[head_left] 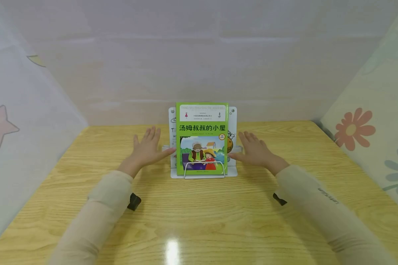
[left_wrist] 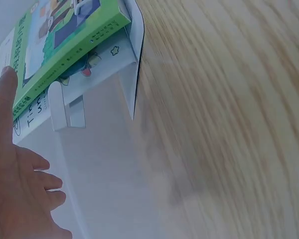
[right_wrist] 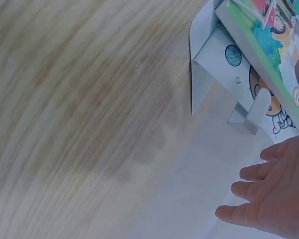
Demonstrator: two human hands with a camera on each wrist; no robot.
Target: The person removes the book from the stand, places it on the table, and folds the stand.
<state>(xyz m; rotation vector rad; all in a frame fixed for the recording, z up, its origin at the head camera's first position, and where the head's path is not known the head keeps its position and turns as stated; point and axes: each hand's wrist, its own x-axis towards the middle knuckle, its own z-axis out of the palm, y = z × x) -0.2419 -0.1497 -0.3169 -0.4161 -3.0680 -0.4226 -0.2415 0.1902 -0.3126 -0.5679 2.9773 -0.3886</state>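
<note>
A green picture book [head_left: 202, 127] with Chinese writing and two cartoon figures stands upright on a white book stand [head_left: 232, 171]. At its foot a white wire bar [head_left: 204, 178] crosses in front of the cover. My left hand [head_left: 146, 150] is beside the book's left edge, fingers spread straight and thumb pointing at it. On the other side my right hand [head_left: 257, 151] mirrors this, its thumb close to the book's right edge. I cannot tell whether either thumb touches. A white side tab [left_wrist: 58, 107] sticks out of the stand in the left wrist view, another tab [right_wrist: 259, 110] in the right.
The stand is at the back of a wood-grain table [head_left: 205, 217]. Pale cloth walls rise behind and at both sides, with a pink star [head_left: 0, 127] on the left and a red flower [head_left: 355, 129] on the right. Black straps [head_left: 134, 201] show at both wrists.
</note>
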